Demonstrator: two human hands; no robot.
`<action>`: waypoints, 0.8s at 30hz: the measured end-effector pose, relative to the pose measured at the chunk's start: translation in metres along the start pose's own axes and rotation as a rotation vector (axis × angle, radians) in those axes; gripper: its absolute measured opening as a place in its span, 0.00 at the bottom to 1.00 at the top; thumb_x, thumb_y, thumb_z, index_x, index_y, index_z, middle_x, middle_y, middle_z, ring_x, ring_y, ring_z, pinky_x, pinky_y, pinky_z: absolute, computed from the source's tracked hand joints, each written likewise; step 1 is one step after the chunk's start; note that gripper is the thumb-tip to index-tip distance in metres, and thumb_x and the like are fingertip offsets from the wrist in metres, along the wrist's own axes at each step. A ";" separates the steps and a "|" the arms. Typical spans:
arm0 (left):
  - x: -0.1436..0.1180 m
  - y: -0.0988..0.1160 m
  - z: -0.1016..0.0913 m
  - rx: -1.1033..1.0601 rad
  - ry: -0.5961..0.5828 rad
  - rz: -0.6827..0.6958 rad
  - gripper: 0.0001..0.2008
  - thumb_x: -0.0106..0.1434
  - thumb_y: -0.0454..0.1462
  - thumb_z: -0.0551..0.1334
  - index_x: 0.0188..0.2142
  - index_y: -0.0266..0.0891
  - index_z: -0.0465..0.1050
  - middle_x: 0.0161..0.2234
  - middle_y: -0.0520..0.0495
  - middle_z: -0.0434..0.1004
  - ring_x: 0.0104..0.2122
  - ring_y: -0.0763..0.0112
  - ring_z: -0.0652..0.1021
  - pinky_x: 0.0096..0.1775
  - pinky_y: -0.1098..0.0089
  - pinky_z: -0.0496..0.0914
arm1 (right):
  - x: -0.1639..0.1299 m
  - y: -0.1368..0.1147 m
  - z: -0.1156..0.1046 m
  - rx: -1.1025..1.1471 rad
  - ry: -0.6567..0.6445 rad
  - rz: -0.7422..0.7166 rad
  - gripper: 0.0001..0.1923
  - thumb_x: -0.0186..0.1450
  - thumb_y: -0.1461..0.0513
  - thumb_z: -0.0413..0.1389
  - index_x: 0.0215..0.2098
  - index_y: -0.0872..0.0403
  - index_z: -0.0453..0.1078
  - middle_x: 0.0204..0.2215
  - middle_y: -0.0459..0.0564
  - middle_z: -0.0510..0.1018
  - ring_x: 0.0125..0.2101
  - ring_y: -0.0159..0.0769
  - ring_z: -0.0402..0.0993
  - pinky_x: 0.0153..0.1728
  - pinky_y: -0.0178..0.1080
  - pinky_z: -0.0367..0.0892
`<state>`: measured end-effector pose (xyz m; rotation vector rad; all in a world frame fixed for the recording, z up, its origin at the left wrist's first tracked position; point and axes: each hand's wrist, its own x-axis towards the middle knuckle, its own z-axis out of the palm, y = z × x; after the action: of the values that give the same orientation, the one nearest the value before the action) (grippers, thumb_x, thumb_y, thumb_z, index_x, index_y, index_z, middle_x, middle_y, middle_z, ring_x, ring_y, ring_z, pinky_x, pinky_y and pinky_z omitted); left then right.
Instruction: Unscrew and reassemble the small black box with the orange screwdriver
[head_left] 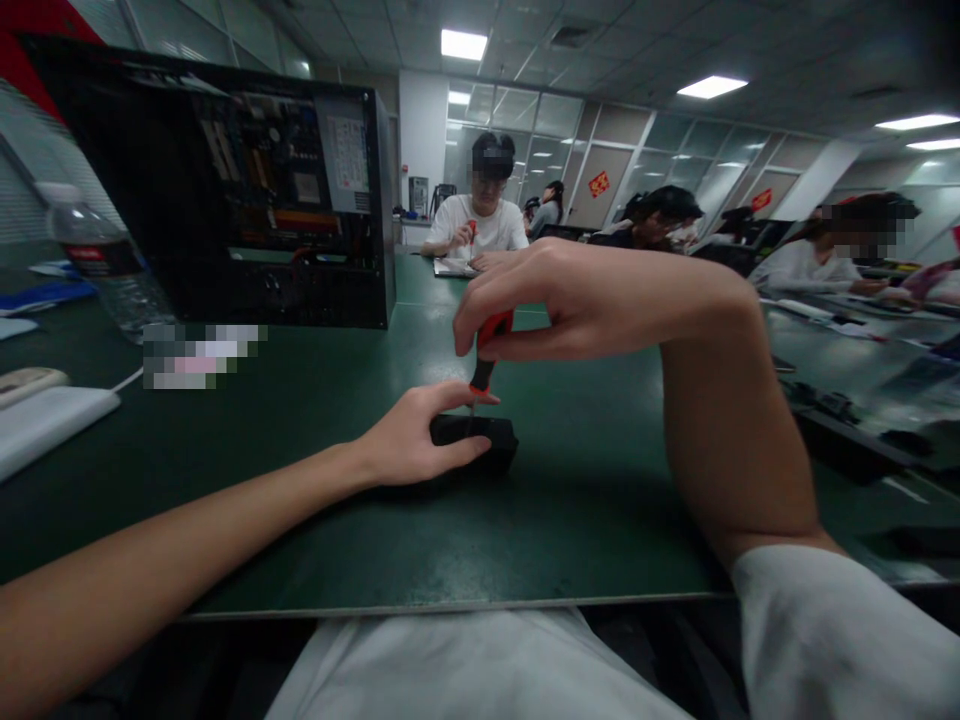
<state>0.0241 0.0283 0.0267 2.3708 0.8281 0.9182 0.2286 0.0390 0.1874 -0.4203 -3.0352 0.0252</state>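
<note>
My right hand point(540, 300) is closed round the red and black handle of a screwdriver point(484, 372), held nearly upright. Its thin shaft points down at a small black box-shaped part point(501, 452) on the green table. My left hand point(420, 432) grips that part from the left, thumb on the near side and fingers on the far side. The screwdriver's tip meets the top of the part between my left thumb and fingers; the exact contact spot is too small to make out.
An open black computer case point(300, 200) stands at the back left of the green table point(450, 560). Beside it is a plastic bottle point(112, 260). A white box-like object point(52, 425) lies at the left edge. Several people work beyond, one point(480, 215) facing me with a screwdriver.
</note>
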 end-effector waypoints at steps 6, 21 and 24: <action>0.005 0.009 -0.014 -0.070 0.071 0.069 0.10 0.68 0.38 0.62 0.39 0.37 0.82 0.41 0.44 0.83 0.42 0.62 0.81 0.47 0.66 0.72 | -0.003 -0.008 -0.002 0.037 0.044 0.013 0.17 0.68 0.55 0.55 0.52 0.49 0.74 0.55 0.48 0.77 0.50 0.35 0.73 0.51 0.36 0.70; 0.005 0.009 -0.015 -0.052 0.058 0.013 0.07 0.65 0.36 0.64 0.36 0.37 0.82 0.37 0.47 0.85 0.37 0.66 0.82 0.44 0.69 0.72 | -0.017 -0.005 -0.009 0.033 0.136 0.132 0.11 0.67 0.54 0.57 0.44 0.48 0.76 0.44 0.47 0.81 0.43 0.35 0.77 0.44 0.37 0.74; 0.005 0.009 -0.013 -0.046 0.084 -0.015 0.06 0.64 0.37 0.66 0.35 0.36 0.81 0.34 0.48 0.85 0.35 0.67 0.81 0.41 0.71 0.72 | -0.017 -0.001 -0.007 -0.013 0.219 0.063 0.16 0.67 0.52 0.59 0.49 0.50 0.75 0.45 0.49 0.81 0.40 0.35 0.79 0.38 0.37 0.75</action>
<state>0.0208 0.0283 0.0433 2.2976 0.8465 1.0263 0.2454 0.0333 0.1929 -0.4847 -2.8080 -0.0351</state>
